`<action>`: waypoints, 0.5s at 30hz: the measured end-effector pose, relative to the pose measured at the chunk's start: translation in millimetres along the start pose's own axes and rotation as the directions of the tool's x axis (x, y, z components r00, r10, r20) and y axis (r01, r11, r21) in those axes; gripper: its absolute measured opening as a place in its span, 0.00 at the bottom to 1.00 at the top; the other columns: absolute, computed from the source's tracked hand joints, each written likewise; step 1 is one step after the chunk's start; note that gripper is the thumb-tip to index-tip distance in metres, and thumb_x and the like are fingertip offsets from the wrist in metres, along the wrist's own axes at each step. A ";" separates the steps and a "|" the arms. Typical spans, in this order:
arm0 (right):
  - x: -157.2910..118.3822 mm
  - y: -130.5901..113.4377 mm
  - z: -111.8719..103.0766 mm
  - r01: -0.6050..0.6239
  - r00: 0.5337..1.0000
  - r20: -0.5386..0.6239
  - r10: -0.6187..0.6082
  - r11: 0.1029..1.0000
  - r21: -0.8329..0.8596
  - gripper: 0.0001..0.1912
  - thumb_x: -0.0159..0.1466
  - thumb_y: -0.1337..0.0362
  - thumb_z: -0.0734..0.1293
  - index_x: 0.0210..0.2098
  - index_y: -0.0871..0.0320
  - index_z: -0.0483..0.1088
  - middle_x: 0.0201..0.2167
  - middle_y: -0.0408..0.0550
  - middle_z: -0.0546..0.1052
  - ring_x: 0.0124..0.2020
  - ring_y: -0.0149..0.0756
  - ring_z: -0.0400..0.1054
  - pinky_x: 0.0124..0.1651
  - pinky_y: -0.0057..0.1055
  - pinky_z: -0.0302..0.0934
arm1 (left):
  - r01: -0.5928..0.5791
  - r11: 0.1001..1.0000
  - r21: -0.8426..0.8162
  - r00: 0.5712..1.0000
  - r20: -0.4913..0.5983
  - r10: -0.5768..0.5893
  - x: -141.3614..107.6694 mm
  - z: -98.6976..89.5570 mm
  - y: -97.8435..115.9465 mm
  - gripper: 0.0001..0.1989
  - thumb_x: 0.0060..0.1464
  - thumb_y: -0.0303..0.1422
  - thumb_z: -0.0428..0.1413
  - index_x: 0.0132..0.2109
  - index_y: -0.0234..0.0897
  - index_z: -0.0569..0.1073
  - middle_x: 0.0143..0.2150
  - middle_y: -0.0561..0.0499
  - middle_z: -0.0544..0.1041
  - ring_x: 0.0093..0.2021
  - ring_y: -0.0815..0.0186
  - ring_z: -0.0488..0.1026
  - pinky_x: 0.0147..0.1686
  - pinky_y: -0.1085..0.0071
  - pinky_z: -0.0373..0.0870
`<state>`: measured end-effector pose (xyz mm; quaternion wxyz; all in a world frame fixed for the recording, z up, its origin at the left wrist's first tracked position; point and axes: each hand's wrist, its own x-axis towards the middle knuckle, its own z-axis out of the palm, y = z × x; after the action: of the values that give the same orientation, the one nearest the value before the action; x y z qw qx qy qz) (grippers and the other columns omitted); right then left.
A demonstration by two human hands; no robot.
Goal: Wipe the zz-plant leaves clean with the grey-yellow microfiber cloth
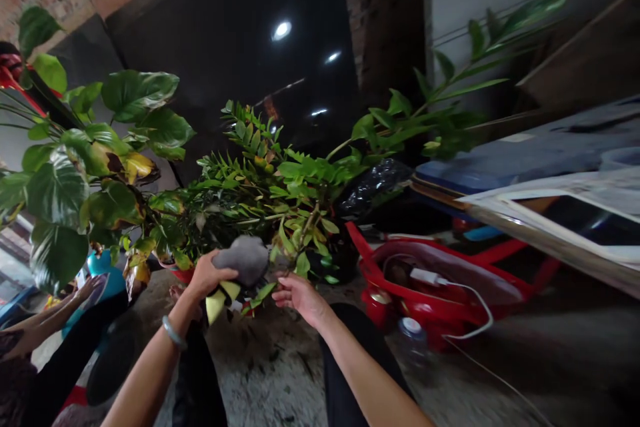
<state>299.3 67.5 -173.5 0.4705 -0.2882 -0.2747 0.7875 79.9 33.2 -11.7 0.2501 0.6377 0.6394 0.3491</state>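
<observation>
My left hand (204, 275), with a pale bangle at the wrist, is closed on a bunched grey cloth (244, 260). Beneath that hand hangs a yellow-green piece (216, 304); whether it is a leaf or part of the cloth I cannot tell. My right hand (303, 299) is beside it, fingers loosely bent and apart, with nothing clear in them. Its fingertips are close to the leaves of a green potted plant (295, 233); blur hides whether they touch. The plant's stems spread behind both hands, and its pot is mostly hidden.
A broad-leaved plant (57, 190) stands at left, near another person's hand (87, 288). To the right, a red plastic seat (445, 317) holds a white plug and cable, with a clear bottle (413, 337) beside it. A table (525, 153) juts in at right.
</observation>
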 end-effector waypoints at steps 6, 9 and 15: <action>-0.4 -1.9 -3.5 -0.017 1.000 0.013 0.017 1.000 0.005 0.11 0.52 0.63 0.73 0.33 0.54 0.70 0.32 0.49 0.84 0.24 0.38 0.77 0.31 0.34 0.71 | -0.094 0.995 -0.026 0.971 -0.223 0.086 -19.2 -53.0 38.1 0.32 0.36 0.40 0.68 0.51 0.34 0.80 0.42 0.48 0.82 0.44 0.52 0.77 0.46 0.62 0.74; 0.5 0.4 1.8 0.010 1.000 0.021 -0.011 1.000 0.020 0.14 0.52 0.63 0.73 0.39 0.54 0.72 0.33 0.48 0.84 0.30 0.40 0.80 0.36 0.35 0.71 | -0.199 0.980 0.020 0.891 -0.412 0.190 11.2 -53.4 49.3 0.35 0.40 0.44 0.67 0.56 0.33 0.77 0.48 0.47 0.81 0.49 0.53 0.76 0.51 0.63 0.72; 2.1 5.6 6.6 0.021 1.000 0.001 -0.021 1.000 -0.005 0.18 0.52 0.64 0.72 0.43 0.52 0.72 0.31 0.43 0.81 0.32 0.39 0.79 0.35 0.34 0.71 | 0.033 0.996 0.089 0.999 -0.016 -0.031 9.1 9.5 -9.5 0.29 0.34 0.35 0.70 0.48 0.35 0.81 0.40 0.48 0.83 0.43 0.53 0.78 0.46 0.63 0.73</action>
<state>290.5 66.1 -173.3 0.4778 -0.2859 -0.2799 0.7821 80.6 43.9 -23.9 0.2224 0.6353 0.6663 0.3209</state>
